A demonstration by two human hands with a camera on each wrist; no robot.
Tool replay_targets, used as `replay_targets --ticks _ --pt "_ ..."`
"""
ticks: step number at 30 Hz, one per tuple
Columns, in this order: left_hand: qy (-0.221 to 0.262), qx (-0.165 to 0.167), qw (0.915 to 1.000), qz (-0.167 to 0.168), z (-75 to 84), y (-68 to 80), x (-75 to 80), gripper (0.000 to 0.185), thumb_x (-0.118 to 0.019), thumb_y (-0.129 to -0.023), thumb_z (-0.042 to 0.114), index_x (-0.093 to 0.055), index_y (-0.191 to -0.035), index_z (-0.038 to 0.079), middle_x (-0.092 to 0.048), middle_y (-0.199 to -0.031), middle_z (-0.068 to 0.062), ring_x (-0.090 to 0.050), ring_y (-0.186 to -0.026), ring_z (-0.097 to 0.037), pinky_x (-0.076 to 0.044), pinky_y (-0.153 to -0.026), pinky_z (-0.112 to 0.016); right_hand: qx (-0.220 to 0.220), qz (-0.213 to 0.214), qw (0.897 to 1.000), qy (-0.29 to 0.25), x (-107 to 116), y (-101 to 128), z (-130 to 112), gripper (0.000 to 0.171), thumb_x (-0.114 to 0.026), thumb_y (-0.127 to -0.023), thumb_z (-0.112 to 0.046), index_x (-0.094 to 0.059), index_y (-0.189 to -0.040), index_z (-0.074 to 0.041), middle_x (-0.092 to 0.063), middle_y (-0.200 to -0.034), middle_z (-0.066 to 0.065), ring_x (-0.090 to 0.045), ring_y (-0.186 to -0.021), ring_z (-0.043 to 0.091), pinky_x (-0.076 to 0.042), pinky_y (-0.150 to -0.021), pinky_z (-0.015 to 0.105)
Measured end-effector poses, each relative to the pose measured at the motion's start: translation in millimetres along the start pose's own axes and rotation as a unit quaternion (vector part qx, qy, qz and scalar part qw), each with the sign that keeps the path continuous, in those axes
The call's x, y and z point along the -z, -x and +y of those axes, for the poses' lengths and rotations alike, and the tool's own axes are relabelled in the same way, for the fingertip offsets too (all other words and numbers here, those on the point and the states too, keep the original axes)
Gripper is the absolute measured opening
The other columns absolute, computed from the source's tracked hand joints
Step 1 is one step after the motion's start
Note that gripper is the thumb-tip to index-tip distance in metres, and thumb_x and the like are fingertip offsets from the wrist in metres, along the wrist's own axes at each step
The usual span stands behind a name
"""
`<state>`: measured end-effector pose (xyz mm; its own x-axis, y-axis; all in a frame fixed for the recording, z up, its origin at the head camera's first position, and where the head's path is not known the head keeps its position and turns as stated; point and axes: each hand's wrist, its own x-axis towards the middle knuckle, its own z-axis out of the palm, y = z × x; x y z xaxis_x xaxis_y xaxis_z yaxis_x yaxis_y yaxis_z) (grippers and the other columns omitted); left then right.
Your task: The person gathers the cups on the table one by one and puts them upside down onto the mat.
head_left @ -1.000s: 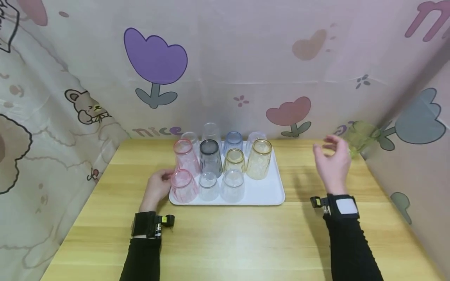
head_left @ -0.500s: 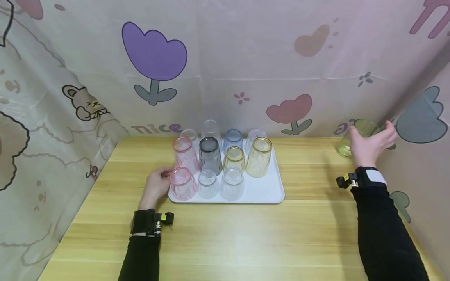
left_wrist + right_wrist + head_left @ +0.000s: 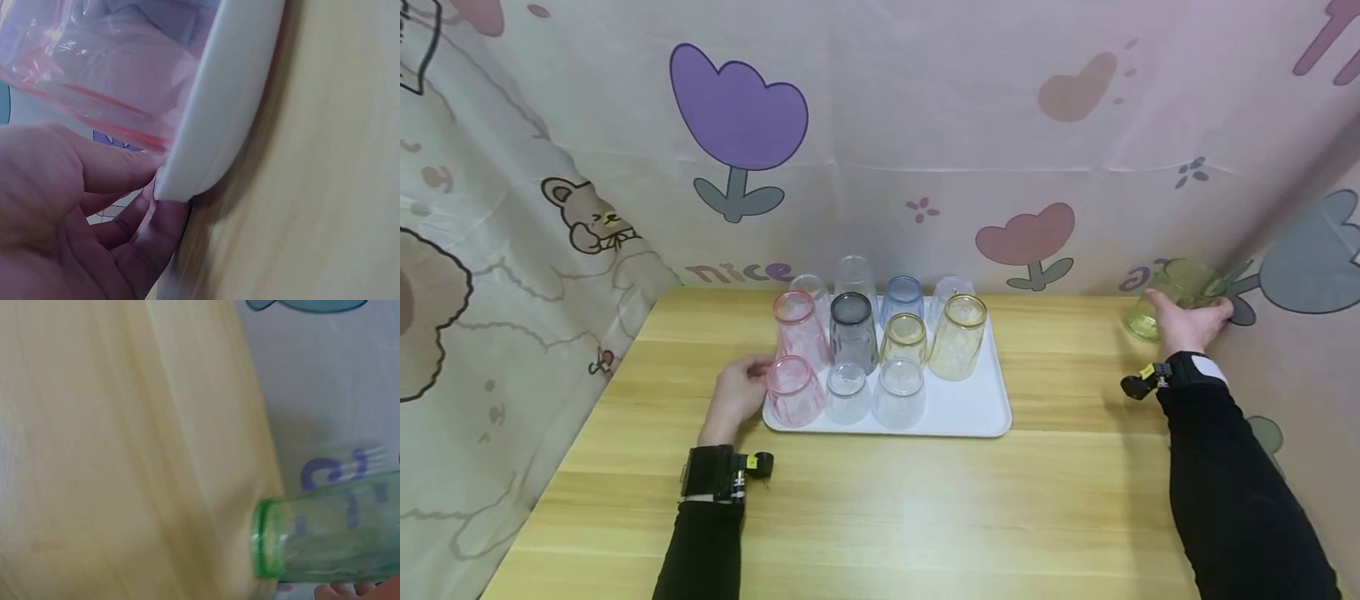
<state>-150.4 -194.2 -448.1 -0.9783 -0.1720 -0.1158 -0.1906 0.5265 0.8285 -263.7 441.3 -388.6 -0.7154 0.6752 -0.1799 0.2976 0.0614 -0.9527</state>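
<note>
At the back right corner, my right hand (image 3: pixel 1191 325) grips a tall green glass (image 3: pixel 1193 282) from the near side, thumb on its left. In the right wrist view the thick green end of the glass (image 3: pixel 269 540) is close to the tabletop, and only a few fingertips (image 3: pixel 340 590) show at the lower edge. My left hand (image 3: pixel 739 396) pinches the left rim of a white tray (image 3: pixel 962 412); the left wrist view shows the thumb (image 3: pixel 119 164) over the rim and curled fingers below. A short pink glass (image 3: pixel 793 396) stands beside that hand.
Several glasses stand close together on the tray, among them a dark grey glass (image 3: pixel 853 337), a blue glass (image 3: pixel 902 300) and a tall amber glass (image 3: pixel 957 342). Patterned cloth walls (image 3: pixel 880 125) border the wooden table (image 3: pixel 895 508) at the back and sides.
My right hand has moved right to the green glass and its fingers have closed round it. The left hand has stayed at the tray's rim.
</note>
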Motion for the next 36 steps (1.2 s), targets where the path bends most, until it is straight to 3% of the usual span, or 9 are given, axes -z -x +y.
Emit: replay_targets --ticks 8,15,25,29,32,36 --pt "-0.007 -0.010 0.9999 0.004 1.3 0.5 -0.7 0.039 -0.062 -0.099 0.006 -0.062 -0.136 -0.004 -0.066 -0.126 -0.027 -0.062 -0.119 -0.041 -0.050 -0.105 -0.054 -0.010 -0.008 1.000 0.002 4.8 -9.2 8.6 0.109 -0.082 -0.087 -0.043 -0.006 -0.165 -0.032 -0.008 -0.173 -0.005 -0.009 -0.155 0.007 -0.011 -0.125 0.022" --pt "-0.004 -0.009 1.0000 0.000 1.0 0.9 0.3 0.040 -0.061 -0.100 0.007 -0.060 -0.138 -0.005 -0.066 -0.127 -0.027 -0.062 -0.119 -0.042 -0.050 -0.104 -0.054 -0.009 -0.018 1.000 0.002 5.7 -2.7 8.1 0.111 -0.081 -0.087 -0.045 -0.004 -0.165 -0.031 -0.005 -0.173 -0.003 -0.008 -0.156 0.009 -0.011 -0.126 0.024" --pt "-0.004 -0.011 0.9999 0.002 0.4 1.0 0.6 0.040 -0.061 -0.099 0.008 -0.062 -0.137 -0.004 -0.067 -0.126 -0.027 -0.062 -0.119 -0.042 -0.050 -0.104 -0.054 0.002 -0.035 0.995 -0.096 0.0 27.7 8.8 0.107 -0.082 -0.088 -0.038 -0.007 -0.164 -0.028 -0.009 -0.169 -0.006 -0.014 -0.151 0.006 -0.021 -0.123 0.021" --pt "0.000 -0.010 0.9999 0.000 0.7 0.9 0.7 0.040 -0.062 -0.099 0.009 -0.061 -0.137 -0.004 -0.066 -0.127 -0.026 -0.062 -0.119 -0.041 -0.050 -0.104 -0.054 0.002 -0.067 0.982 -0.175 -5.2 44.3 4.3 0.107 -0.079 -0.092 -0.030 0.000 -0.164 -0.025 0.000 -0.171 -0.002 -0.017 -0.155 0.012 -0.031 -0.122 0.031" --pt "0.001 -0.011 0.9999 -0.001 0.6 0.4 0.7 0.040 -0.062 -0.100 0.009 -0.061 -0.138 -0.003 -0.066 -0.127 -0.026 -0.062 -0.119 -0.041 -0.050 -0.104 -0.054 0.005 -0.110 0.963 -0.247 -9.4 58.8 0.0 0.104 -0.077 -0.095 -0.024 0.002 -0.163 -0.024 0.002 -0.172 0.001 -0.018 -0.157 0.021 -0.038 -0.118 0.035" --pt "-0.002 -0.014 0.9999 0.001 -1.2 0.6 1.4 0.039 -0.062 -0.100 0.009 -0.062 -0.137 -0.003 -0.067 -0.126 -0.026 -0.062 -0.118 -0.041 -0.050 -0.104 -0.055 0.020 -0.165 0.933 -0.318 -14.9 79.9 -6.7 0.092 -0.073 -0.098 -0.022 -0.007 -0.161 -0.021 -0.012 -0.169 0.001 -0.018 -0.157 0.029 -0.045 -0.111 0.035"
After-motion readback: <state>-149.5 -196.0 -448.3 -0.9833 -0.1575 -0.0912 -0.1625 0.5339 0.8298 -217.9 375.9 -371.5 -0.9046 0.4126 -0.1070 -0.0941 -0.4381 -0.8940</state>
